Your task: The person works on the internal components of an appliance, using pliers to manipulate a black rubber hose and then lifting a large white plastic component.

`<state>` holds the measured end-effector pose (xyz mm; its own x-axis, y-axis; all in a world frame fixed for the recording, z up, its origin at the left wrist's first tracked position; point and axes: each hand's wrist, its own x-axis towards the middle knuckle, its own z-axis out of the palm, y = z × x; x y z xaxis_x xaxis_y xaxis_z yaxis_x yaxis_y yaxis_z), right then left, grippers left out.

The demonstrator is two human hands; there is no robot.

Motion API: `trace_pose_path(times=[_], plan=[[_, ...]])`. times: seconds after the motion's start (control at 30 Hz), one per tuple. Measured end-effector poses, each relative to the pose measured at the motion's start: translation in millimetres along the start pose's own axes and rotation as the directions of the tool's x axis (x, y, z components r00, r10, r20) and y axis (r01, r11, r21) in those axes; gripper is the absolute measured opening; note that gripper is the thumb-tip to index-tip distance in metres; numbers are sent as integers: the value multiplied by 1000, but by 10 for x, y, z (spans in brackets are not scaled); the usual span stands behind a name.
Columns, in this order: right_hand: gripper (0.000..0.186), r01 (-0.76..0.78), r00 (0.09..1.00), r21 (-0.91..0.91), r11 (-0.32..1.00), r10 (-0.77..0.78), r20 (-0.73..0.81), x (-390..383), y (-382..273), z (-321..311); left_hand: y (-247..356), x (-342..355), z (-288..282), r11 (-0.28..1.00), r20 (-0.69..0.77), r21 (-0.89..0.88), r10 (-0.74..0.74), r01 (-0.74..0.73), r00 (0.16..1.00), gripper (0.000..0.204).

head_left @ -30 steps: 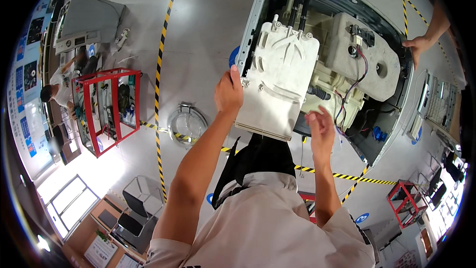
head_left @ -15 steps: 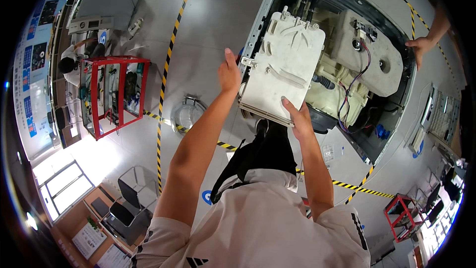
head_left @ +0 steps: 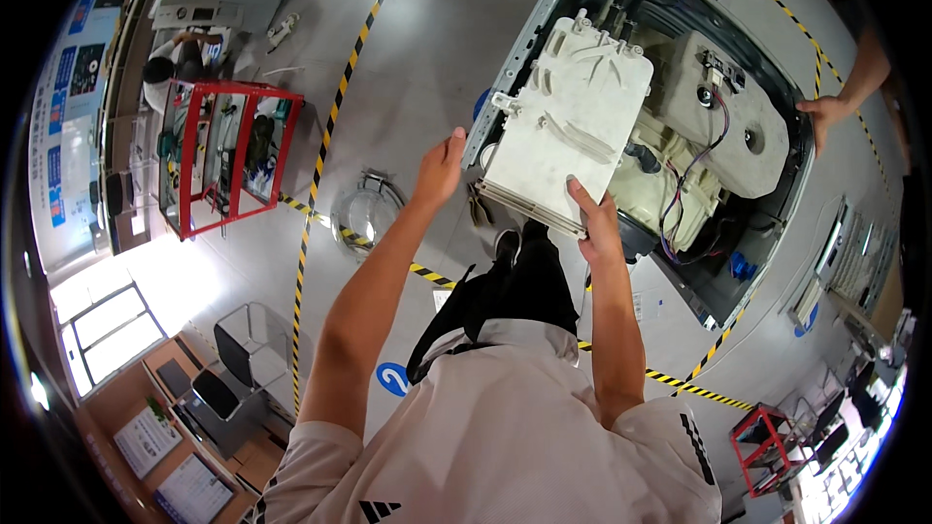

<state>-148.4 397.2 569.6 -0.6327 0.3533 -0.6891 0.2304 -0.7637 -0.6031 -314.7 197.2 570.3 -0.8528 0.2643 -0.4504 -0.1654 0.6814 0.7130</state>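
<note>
A washing machine (head_left: 507, 78) stands with its top off, its insides in view. My right hand (head_left: 601, 221) closes on the near right corner of a flat off-white detergent dispenser box (head_left: 573, 107). Its thumb lies on top, and the other fingers are mostly hidden below. The box sits askew over the machine's near left part, its near end sticking out past the frame. Beside the machine's left front corner is my left hand (head_left: 442, 170), thumb up. Its other fingers are hidden, so I cannot tell whether they grip the frame.
Another person's hand (head_left: 825, 116) holds the machine's right rim. Inside are a pale counterweight block (head_left: 723, 112) and loose wires (head_left: 697, 160). A round glass door (head_left: 367, 209) lies on the floor at left, near a red-framed cart (head_left: 233, 160). Yellow-black tape (head_left: 335, 102) marks the floor.
The machine and box sit slightly farther right in view. My right thumb has shifted along the box's near edge. My left hand appears lower beside the machine's corner.
</note>
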Motion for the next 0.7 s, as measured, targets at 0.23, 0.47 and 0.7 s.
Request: trace_pose_path(times=[0.23, 0.47, 0.7], plan=[[51, 15, 999, -32, 999, -14, 32, -22, -10, -20, -270, -135, 187, 916, 46, -374, -142, 149, 989, 74], [52, 46, 994, -50, 998, -40, 105, 151, 144, -136, -398, -330, 237, 840, 102, -528, -81, 123, 992, 76], [53, 89, 995, -57, 994, -86, 53, 243, 229, -152, -387, -422, 255, 920, 95, -375, 156, -110, 983, 87]])
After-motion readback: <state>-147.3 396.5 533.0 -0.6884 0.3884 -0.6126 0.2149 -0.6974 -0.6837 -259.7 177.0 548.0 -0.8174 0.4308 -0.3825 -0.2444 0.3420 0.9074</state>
